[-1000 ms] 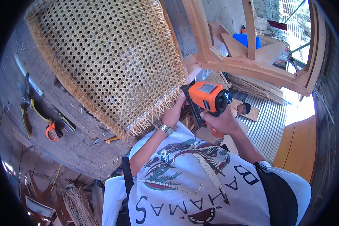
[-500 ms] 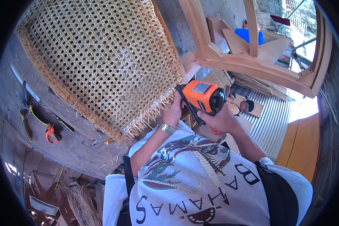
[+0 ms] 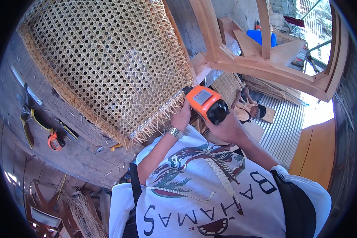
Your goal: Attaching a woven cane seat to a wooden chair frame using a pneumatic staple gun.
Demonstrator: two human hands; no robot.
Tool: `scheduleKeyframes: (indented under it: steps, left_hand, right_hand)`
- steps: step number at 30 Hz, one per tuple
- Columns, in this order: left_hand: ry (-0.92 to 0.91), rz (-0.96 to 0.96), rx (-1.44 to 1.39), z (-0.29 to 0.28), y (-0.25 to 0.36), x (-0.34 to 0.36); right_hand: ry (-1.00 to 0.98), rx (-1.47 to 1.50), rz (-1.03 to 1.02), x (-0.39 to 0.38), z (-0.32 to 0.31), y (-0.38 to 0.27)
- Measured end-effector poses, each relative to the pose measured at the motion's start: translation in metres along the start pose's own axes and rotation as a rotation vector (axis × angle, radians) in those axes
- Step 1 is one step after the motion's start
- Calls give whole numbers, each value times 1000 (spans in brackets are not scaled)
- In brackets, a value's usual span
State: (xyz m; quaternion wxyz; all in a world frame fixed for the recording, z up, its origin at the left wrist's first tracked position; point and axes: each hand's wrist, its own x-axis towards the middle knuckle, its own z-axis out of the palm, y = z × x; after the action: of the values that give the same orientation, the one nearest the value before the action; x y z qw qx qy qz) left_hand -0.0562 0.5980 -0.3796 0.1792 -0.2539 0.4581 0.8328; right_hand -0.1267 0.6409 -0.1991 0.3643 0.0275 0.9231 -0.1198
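My right hand is wrapped round the handle of an orange and black nail gun. The gun's nose meets the near right corner of a woven cane panel, which has frayed strands along its edges and a wooden frame at its right side. Just below the nose, my left hand is closed at the panel's edge; its fingertips are partly hidden by the gun and the strands. A watch circles my left wrist.
On the wooden bench lie yellow-handled pliers and an orange tape measure. A curved wooden frame stands at the right, with a blue object behind it. Beyond, what looks like another person sits near corrugated sheeting.
The nail gun has tilted, its rear end swinging slightly left and toward me, so its magazine is hidden now. My right hand turned with it. My left hand stays at the panel corner.
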Motion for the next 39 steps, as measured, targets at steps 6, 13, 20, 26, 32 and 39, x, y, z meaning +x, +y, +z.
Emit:
scheduleKeyframes:
  steps: [6,13,20,26,32,39]
  left_hand:
    - [-136,-226,-233,-3,13,3]
    - [-129,-70,-233,-4,7,6]
    - [-106,-161,-304,1,2,6]
    - [-254,-103,-118,-9,-25,11]
    - [-393,-110,-436,-36,-27,-27]
    - [-263,-227,-617,-60,-14,-42]
  right_hand:
    - [-57,25,-13,10,-12,2]
    - [-87,3,71,8,-16,-26]
    - [-31,15,-49,6,-3,6]
    - [-86,116,168,-5,0,-6]
    - [-7,182,-41,-18,5,-8]
    - [-58,220,8,-18,10,-15]
